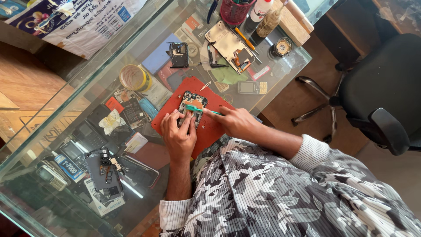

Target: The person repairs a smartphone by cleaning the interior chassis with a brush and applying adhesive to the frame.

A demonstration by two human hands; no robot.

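Two hands work on an opened phone lying on a red mat.

Nearest, the left hand [179, 134] presses curled fingers onto the lower end of the opened phone [191, 109], holding it down. The right hand [234, 123], at about 3 o'clock from the phone, pinches a teal brush [198, 109] whose head lies across the phone's exposed board. The phone rests on the red mat [206, 127] on the glass worktop [66, 109]. Farther off, at 12 o'clock, lies a silvery phone frame [228, 44]; at 10 o'clock, a yellow tape roll [133, 78].
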